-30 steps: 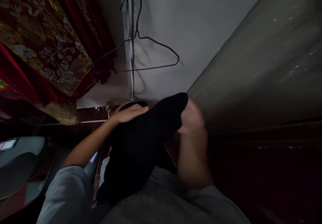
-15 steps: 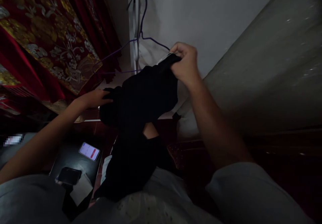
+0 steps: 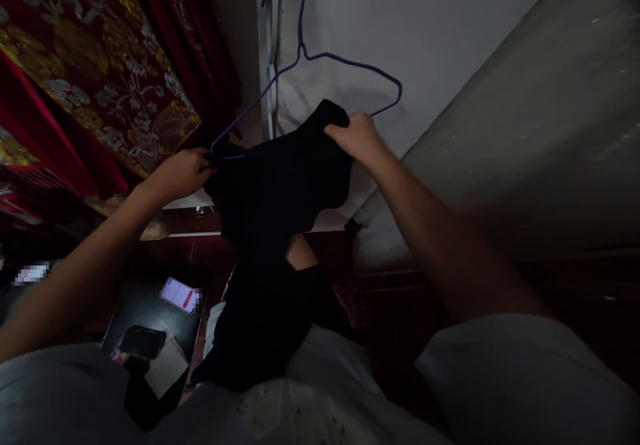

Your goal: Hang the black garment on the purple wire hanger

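Observation:
A black garment (image 3: 280, 185), dark and limp, hangs between my two hands and trails down over my lap; its exact kind is hard to make out. My left hand (image 3: 185, 168) is closed on its upper left edge, beside the lower left corner of a purple wire hanger (image 3: 350, 61). My right hand (image 3: 357, 135) pinches the garment's upper right edge, thumb on top. The hanger's right end sticks out beyond my right hand, and its lower bar partly disappears behind the cloth. The hook runs up to the top of the view.
A lit phone (image 3: 179, 295), a dark phone (image 3: 143, 342) and a pale card-like piece (image 3: 167, 368) lie on a black table (image 3: 120, 311) at lower left. Red and gold embroidered curtains (image 3: 125, 71) hang left. A large plastic-looking grey bulk (image 3: 525, 165) stands right, against the pale wall (image 3: 425, 18).
The hanger has moved right and nearer, with its right end now showing. My left hand has risen to the hanger's left corner; my right hand has come down slightly with the garment.

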